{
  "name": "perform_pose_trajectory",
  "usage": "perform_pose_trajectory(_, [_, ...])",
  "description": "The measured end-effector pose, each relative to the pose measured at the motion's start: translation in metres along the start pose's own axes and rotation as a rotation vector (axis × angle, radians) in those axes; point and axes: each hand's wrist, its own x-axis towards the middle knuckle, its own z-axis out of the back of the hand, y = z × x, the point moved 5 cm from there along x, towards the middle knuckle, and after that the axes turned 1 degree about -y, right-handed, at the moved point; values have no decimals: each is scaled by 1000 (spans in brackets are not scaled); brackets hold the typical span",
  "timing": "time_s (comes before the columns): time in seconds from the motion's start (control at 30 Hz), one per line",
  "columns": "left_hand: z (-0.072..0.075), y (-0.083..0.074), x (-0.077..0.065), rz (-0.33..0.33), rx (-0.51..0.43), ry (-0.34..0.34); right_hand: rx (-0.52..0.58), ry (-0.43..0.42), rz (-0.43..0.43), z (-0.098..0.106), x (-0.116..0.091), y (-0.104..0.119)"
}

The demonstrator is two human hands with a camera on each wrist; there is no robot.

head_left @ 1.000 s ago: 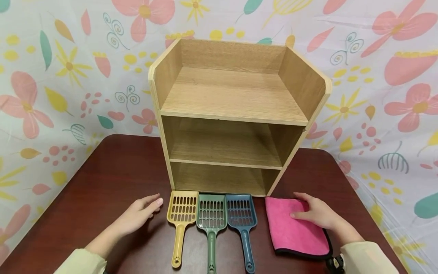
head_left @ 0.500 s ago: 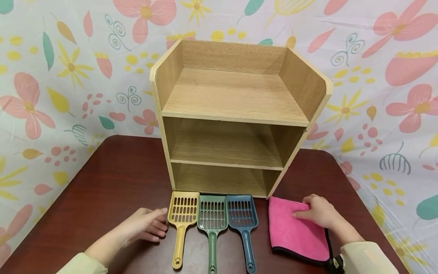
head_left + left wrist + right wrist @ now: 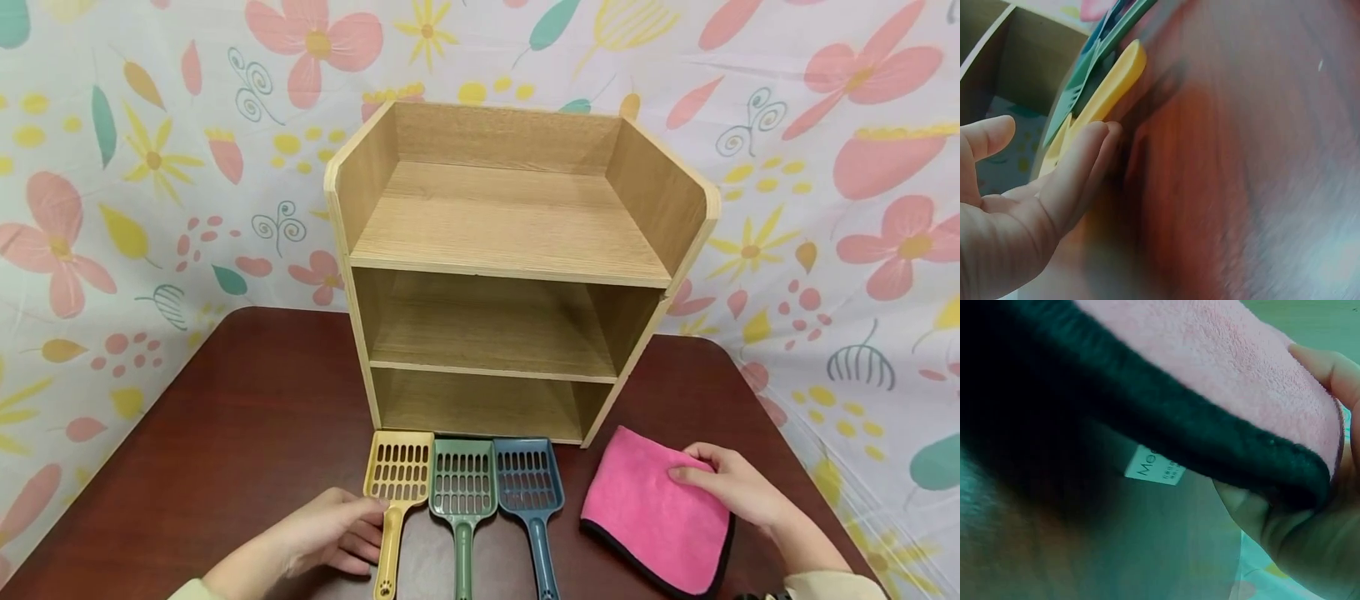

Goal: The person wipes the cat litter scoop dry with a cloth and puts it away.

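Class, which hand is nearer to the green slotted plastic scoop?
Left. The left hand is at the yellow slotted scoop, left of the green scoop; the right hand grips the pink fuzzy cloth beyond the blue slotted scoop.

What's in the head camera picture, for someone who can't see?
A right hand holds a pink cloth; a left hand is close to a yellow scoop. A green scoop and blue scoop lie alongside, before a wooden shelf.

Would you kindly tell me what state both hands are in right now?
Left hand: open, at the yellow scoop, holding nothing.
Right hand: holding the cloth.
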Motion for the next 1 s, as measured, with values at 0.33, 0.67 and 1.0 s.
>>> perform_pose_trajectory(0.33, [-6,5,1,-65,45,-31,104,62,106,1,-13,4])
perform_pose_trajectory(0.67, [-1,-9,-13,-197,267,-115,212,-29,114,1,-21,23])
perform_pose_trajectory(1.0, [15,-16,-29,-125,438,-320,238,-91,204,-4,-29,44])
